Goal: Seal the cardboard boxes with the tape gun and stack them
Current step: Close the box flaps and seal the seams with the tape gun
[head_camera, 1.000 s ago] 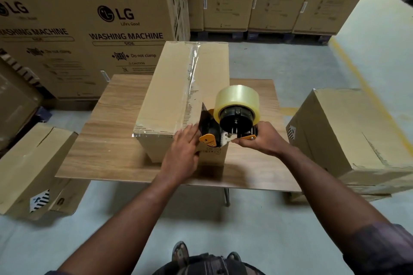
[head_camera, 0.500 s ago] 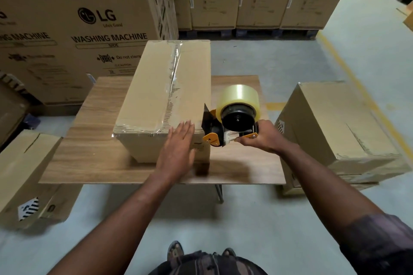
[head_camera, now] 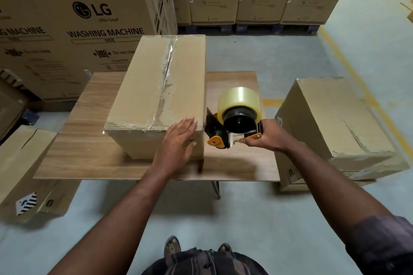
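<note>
The box (head_camera: 154, 87) sits on the wooden worktop (head_camera: 89, 152), close to the near edge. It is long, and its long side runs straight away from the person, from near to far. A shiny strip of tape (head_camera: 167, 69) runs the same way down the middle of its top, over the crack where the flaps meet, and folds a little over the near edge. So the top looks closed up.

The left hand (head_camera: 178, 140) lies flat on the near end of the box, fingers straight and side by side, tips at the top edge. I think it is there to keep the box from sliding.

The right hand (head_camera: 266, 138) is curled round the handle of the tape gun (head_camera: 232, 123). The gun is just beside the box's near right corner, above the worktop. Its front end points left, at the box, and the roll of tape (head_camera: 239, 100) sits on top.

Another box (head_camera: 335, 118) waits on the floor to the right, maybe the place for stacking.
</note>
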Tool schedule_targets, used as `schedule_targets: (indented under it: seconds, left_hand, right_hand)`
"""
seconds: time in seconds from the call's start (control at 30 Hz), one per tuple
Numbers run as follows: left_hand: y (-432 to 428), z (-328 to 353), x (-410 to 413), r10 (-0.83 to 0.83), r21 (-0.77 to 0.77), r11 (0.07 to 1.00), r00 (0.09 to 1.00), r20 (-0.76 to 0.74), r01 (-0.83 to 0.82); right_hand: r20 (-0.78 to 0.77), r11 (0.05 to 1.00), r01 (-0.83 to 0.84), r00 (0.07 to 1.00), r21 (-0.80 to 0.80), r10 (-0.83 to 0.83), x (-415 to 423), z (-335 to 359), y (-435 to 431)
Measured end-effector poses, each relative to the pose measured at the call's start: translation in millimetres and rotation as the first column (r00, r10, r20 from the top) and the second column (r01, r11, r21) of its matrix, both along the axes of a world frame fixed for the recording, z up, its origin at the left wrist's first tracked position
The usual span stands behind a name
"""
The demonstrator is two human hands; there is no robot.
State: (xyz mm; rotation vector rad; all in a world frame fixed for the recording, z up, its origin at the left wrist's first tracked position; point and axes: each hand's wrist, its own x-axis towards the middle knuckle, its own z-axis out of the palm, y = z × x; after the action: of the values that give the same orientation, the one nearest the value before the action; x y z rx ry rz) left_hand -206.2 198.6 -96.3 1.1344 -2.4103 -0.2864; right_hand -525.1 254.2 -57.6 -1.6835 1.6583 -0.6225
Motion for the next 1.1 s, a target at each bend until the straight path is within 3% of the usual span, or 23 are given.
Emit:
schedule_targets:
  seconds: [0.57,0.7,0.8,0.97,1.1]
  left_hand:
    - [1.8,-9.9,-10.0,0.108,0.049,0.994,0.986,-0.128,-0.102]
    - [1.5,-10.6,-9.7,0.104,0.046,0.994,0.985,-0.136,-0.098]
    - [2.4,-10.3,-10.9,0.115,0.046,0.993,0.981,-0.157,-0.110]
    - [2.8,-11.7,-16.1,0.165,0.029,0.986,0.962,-0.216,-0.162]
    - [7.2,-10.7,-26.3,0.232,0.007,0.972,0.950,-0.210,-0.236]
  right_hand:
    - [-0.091,0.984,0.015,0.996,0.176,0.001,19.0,-46.6,-8.4]
    - [-0.134,0.953,0.114,0.988,0.282,-0.078,12.4,-76.1,5.1]
    - [-0.049,0.904,0.244,0.969,0.351,-0.242,18.1,-96.1,13.2]
    - [0.106,0.765,0.471,0.818,0.440,-0.565,39.8,-112.2,3.7]
    - [0.208,0.558,0.590,0.555,0.584,-0.805,60.6,-116.1,-10.9]
